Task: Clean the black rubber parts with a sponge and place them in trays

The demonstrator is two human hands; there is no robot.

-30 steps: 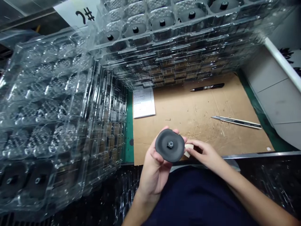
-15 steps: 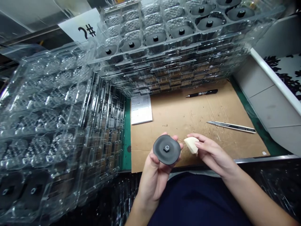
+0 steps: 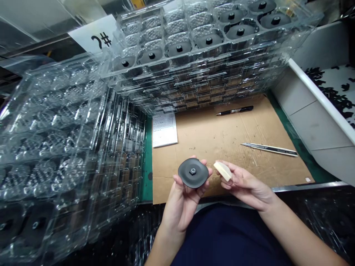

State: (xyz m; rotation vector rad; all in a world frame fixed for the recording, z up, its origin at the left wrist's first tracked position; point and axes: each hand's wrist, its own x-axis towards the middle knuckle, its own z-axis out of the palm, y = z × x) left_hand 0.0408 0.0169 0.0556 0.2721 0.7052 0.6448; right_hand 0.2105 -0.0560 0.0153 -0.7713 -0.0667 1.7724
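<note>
A dark grey rounded disc with a small hub at its centre [image 3: 193,172] rests in my left hand [image 3: 181,207], its hub facing up. The fingers curl round the rim from below and the thumb presses the left edge. Just to the right, my right hand [image 3: 244,184] pinches a cream-coloured wedge that looks like sponge [image 3: 222,170]. A small gap separates the wedge from the disc. Both hands are above the near edge of a brown cardboard sheet [image 3: 205,133].
Clear plastic trays stand stacked at the back [image 3: 199,70] and left [image 3: 63,122], some pockets holding similar discs. On the cardboard lie a black pen [image 3: 235,111], a utility knife [image 3: 269,149] and a printed paper pad [image 3: 164,130]. A white bin with black scraps [image 3: 330,81] stands right.
My right hand has turned the cream wedge, so a different side faces up, and shifted slightly left. The disc stays in my left hand. The view has moved slightly.
</note>
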